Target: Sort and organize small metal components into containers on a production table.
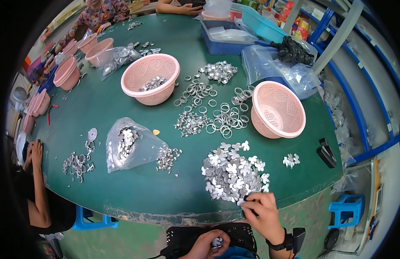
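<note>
At the table's near edge, my right hand (pixel 264 214) pinches a flat silver flower-shaped metal piece (pixel 240 202) between thumb and forefinger. This is at the lower rim of a large heap of similar flower-shaped pieces (pixel 230 170). My left hand (pixel 204 245) is below the table edge, over my lap. Its fingers curl around a small stack of silver metal pieces (pixel 217 242), and their exact shape is partly hidden by the fingers. A few more flower-shaped pieces (pixel 291 160) lie apart, right of the heap.
Metal rings (pixel 228 121) and small silver parts (pixel 191 123) lie beyond the heap, between two pink baskets (pixel 150 97) (pixel 290 129). A clear bag of pieces (pixel 126 146) lies left. A black stapler (pixel 326 153) sits at the right edge. Other people's hands (pixel 34 151) rest at the table's left.
</note>
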`<state>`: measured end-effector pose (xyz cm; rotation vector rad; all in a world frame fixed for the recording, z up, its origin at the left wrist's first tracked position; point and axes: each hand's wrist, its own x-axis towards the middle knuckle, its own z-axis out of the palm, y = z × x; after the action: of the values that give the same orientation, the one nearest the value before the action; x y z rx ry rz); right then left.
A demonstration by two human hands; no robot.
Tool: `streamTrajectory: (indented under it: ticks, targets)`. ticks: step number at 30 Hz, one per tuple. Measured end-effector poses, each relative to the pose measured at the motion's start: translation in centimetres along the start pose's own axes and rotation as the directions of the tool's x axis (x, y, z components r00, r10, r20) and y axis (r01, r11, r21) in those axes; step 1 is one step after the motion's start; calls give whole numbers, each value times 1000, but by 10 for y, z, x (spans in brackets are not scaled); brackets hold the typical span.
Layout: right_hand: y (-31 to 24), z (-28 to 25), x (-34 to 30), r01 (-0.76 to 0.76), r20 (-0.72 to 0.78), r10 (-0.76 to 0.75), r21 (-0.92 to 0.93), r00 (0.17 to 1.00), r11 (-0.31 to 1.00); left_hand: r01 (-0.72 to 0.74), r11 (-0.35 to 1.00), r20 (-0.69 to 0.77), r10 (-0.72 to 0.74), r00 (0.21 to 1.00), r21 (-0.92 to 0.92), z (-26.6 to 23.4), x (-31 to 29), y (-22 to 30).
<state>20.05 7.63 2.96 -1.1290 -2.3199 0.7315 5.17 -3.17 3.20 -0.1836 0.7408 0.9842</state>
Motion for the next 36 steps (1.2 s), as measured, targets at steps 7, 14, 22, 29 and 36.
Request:
streamTrajectory:
  ticks: [7,14,22,29,36]
  targets:
    - [-6,-6,-3,-175,-78,176,28,981,984,13,1000,7,-13,1000,16,2,4,0]
    - [-8,8,1,-172,-135,165,-42,977,984,13,1000,-14,-13,1000,17,2,3,2]
    - [-17,-20,-12,-359,13,385,390,923,848,-40,998,-92,37,995,-38,16,4,0]
    - [-19,-4,4,-233,-158,252,131,955,964,-12,995,62,18,998,-96,4,7,0]
    - [-2,9,7,-92,-225,88,-10,970,996,-53,998,64,55,996,-31,2,5,-1]
